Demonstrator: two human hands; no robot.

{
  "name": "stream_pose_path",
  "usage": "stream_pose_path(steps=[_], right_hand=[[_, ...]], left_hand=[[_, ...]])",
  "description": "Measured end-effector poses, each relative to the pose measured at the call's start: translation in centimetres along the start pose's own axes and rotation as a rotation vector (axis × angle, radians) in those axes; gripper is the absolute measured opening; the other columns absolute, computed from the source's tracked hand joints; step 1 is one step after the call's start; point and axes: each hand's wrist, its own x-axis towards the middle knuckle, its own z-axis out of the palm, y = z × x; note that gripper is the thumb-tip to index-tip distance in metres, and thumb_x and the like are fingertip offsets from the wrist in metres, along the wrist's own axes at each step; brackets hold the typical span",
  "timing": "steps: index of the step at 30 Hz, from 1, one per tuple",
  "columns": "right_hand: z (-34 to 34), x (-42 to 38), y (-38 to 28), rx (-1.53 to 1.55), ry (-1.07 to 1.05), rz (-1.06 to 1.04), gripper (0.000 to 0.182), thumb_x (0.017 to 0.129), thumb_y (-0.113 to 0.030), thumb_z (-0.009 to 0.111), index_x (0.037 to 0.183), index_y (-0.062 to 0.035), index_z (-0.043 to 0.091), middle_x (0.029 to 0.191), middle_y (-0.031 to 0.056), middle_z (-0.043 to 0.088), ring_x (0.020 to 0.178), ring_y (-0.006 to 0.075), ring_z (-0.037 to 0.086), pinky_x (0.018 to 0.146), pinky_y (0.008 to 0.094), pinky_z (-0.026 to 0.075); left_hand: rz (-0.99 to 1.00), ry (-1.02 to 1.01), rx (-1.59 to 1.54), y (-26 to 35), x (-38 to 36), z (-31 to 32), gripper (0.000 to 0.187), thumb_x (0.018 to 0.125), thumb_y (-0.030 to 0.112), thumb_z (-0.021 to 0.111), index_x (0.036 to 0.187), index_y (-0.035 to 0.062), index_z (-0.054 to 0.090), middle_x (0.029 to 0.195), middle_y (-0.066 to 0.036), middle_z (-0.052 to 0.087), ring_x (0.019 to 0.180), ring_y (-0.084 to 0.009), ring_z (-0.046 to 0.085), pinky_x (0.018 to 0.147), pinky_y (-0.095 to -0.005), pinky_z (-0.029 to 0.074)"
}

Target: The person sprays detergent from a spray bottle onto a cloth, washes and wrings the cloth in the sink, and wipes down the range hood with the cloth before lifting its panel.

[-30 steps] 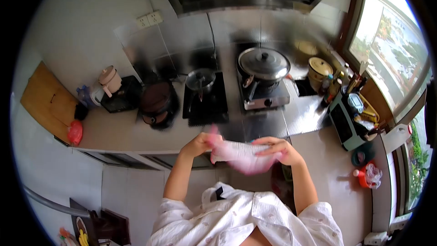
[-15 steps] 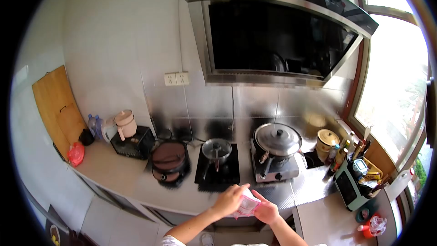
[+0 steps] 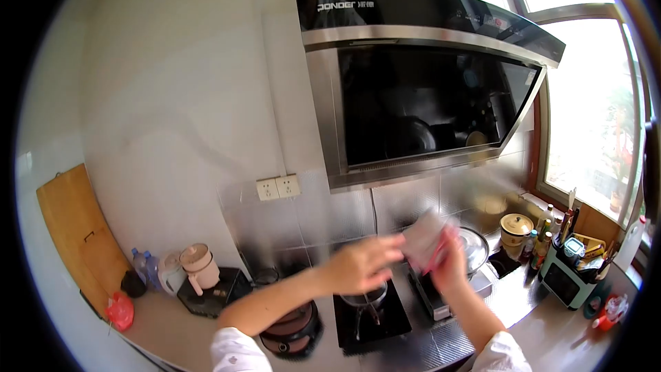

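Note:
My right hand (image 3: 451, 258) is closed on a pink and white cloth (image 3: 423, 238), blurred by motion, raised in front of the gas stove at the right. Just left of the cloth, my left hand (image 3: 365, 264) has its fingers apart and holds nothing; its fingertips come close to the cloth's edge. Behind and below the hands are a lidded steel pan (image 3: 475, 248), partly hidden by the cloth and my right hand, and a small pan (image 3: 368, 297) on a black cooktop (image 3: 389, 331).
A large range hood (image 3: 441, 96) hangs over the stove. At the left stand a pink pot (image 3: 200, 266), a brown electric pan (image 3: 292, 331) and a wooden board (image 3: 82, 234). Bottles (image 3: 540, 249), a lidded crock (image 3: 516, 231) and a green utensil holder (image 3: 564, 282) are at the right.
The view has tilted up. Both hands have risen from the counter's front edge. The cloth is now lifted in my right hand, and my left hand has come away from it.

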Motion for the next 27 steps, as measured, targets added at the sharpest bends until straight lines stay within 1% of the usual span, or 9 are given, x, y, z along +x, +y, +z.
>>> stream_pose_path(steps=[3, 6, 8, 10, 16, 18, 22, 24, 27], right_hand=[[8.2, 5.7, -6.6, -0.126, -0.001, -0.603, 0.021, 0.082, -0.028, 0.061, 0.094, -0.0113, 0.055, 0.080, -0.0011, 0.054, 0.073, 0.0116, 0.055, 0.067, 0.0279, 0.048], [16.0, 10.7, -12.7, -0.213, -0.113, -0.934, 0.013, 0.088, -0.020, 0.054, 0.096, -0.0097, 0.057, 0.057, -0.0029, 0.042, 0.041, 0.0051, 0.037, 0.033, 0.0196, 0.028], [21.2, 14.3, -15.9, -0.324, -0.067, -1.240, 0.021, 0.089, -0.022, 0.051, 0.101, -0.0059, 0.055, 0.054, -0.0012, 0.043, 0.041, 0.0065, 0.038, 0.036, 0.0190, 0.031], [24.5, 19.0, -18.5, -0.667, 0.198, -1.887, 0.031, 0.086, -0.022, 0.054, 0.106, 0.0022, 0.055, 0.101, 0.0127, 0.055, 0.090, 0.0205, 0.053, 0.077, 0.0275, 0.043], [30.6, 24.0, -15.8, -1.124, 0.321, -2.177, 0.044, 0.081, -0.034, 0.054, 0.124, -0.0291, 0.050, 0.126, 0.0127, 0.046, 0.121, 0.0417, 0.035, 0.101, 0.0542, 0.020], [32.8, 22.7, -12.7, -1.165, 0.394, -2.265, 0.046, 0.079, -0.029, 0.056, 0.124, -0.0269, 0.049, 0.125, 0.0127, 0.047, 0.119, 0.0421, 0.036, 0.099, 0.0536, 0.025], [38.5, 19.3, -5.6, -1.059, -0.112, -2.373, 0.050, 0.069, -0.020, 0.061, 0.117, -0.0117, 0.053, 0.120, 0.0126, 0.049, 0.114, 0.0403, 0.040, 0.096, 0.0507, 0.032], [40.3, 18.1, -2.5, -0.932, -0.142, -2.402, 0.051, 0.072, -0.016, 0.062, 0.121, -0.0138, 0.050, 0.121, 0.0101, 0.050, 0.111, 0.0349, 0.045, 0.095, 0.0467, 0.035], [39.0, 17.5, -3.9, -1.002, -0.289, -2.518, 0.052, 0.071, -0.016, 0.062, 0.121, -0.0149, 0.050, 0.122, 0.0079, 0.049, 0.112, 0.0320, 0.046, 0.094, 0.0480, 0.035]], left_hand=[[-0.062, 0.266, 0.300, -3.4, 3.2, -9.0, 0.018, 0.074, 0.003, 0.059, 0.092, 0.0062, 0.055, 0.112, -0.012, 0.052, 0.108, -0.0295, 0.050, 0.090, -0.0360, 0.042], [-0.041, 0.549, 0.563, -6.7, 7.4, -16.8, 0.028, 0.073, 0.003, 0.059, 0.100, 0.0063, 0.051, 0.109, -0.011, 0.051, 0.101, -0.0267, 0.051, 0.084, -0.0346, 0.043], [-0.028, 0.666, 0.753, -8.3, 9.9, -20.9, 0.043, 0.073, 0.004, 0.060, 0.113, 0.0078, 0.044, 0.114, -0.011, 0.047, 0.103, -0.0260, 0.050, 0.084, -0.0342, 0.043], [0.030, 0.724, 0.876, -9.2, 12.5, -24.1, 0.052, 0.074, 0.005, 0.061, 0.121, 0.0085, 0.040, 0.118, -0.011, 0.045, 0.105, -0.0257, 0.049, 0.085, -0.0337, 0.043], [0.027, 0.677, 0.418, -10.5, 16.8, -27.0, 0.062, 0.076, 0.005, 0.055, 0.133, 0.0064, 0.031, 0.127, -0.006, 0.043, 0.114, -0.0207, 0.043, 0.093, -0.0318, 0.037], [0.020, 0.764, 0.185, -11.1, 17.1, -27.3, 0.052, 0.074, 0.006, 0.050, 0.125, 0.0032, 0.043, 0.117, -0.010, 0.053, 0.114, -0.0209, 0.044, 0.095, -0.0308, 0.035], [0.113, 0.822, 0.044, -11.5, 17.5, -27.2, 0.038, 0.080, 0.012, 0.043, 0.115, 0.0028, 0.053, 0.103, -0.009, 0.058, 0.106, -0.0186, 0.047, 0.090, -0.0286, 0.036], [0.024, 0.851, -0.404, -11.2, 17.5, -27.1, 0.036, 0.089, 0.021, 0.038, 0.117, 0.0034, 0.053, 0.107, -0.006, 0.054, 0.101, -0.0151, 0.045, 0.088, -0.0280, 0.035], [0.079, 0.878, -0.343, -11.4, 17.7, -27.2, 0.041, 0.092, 0.033, 0.037, 0.115, 0.0034, 0.054, 0.103, -0.004, 0.055, 0.092, -0.0134, 0.046, 0.086, -0.0301, 0.035]])
